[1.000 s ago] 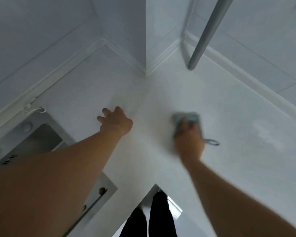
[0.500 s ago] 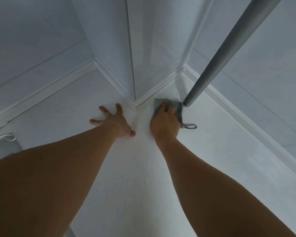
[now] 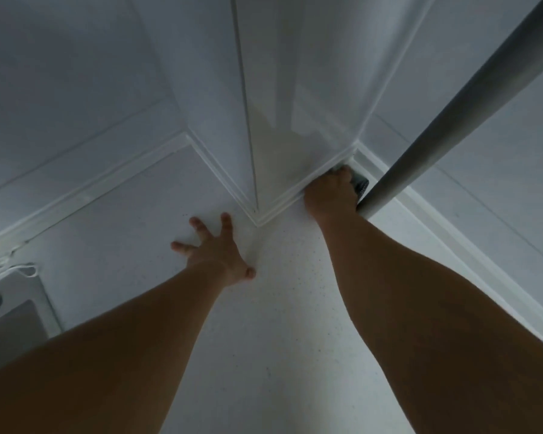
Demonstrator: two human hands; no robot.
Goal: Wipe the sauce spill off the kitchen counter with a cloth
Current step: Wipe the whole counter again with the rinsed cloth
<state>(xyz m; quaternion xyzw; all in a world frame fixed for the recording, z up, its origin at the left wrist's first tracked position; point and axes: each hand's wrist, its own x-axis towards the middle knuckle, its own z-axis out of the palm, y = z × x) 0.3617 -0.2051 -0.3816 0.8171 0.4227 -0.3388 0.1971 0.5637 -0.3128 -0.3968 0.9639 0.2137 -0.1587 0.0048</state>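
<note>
The right hand point(image 3: 329, 192) presses the cloth point(image 3: 360, 186) into the counter's point(image 3: 279, 308) back corner beside the pole point(image 3: 452, 111); whether its fingers curl is hidden. The left hand point(image 3: 215, 253) rests flat, fingers spread.

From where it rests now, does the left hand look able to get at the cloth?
Probably not directly. The left hand lies flat on the counter, while the cloth sits under the right hand, tucked behind the jutting wall corner beside the pole.

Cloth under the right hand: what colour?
Dark grey-green cloth, mostly hidden by the right hand; head view.
</note>
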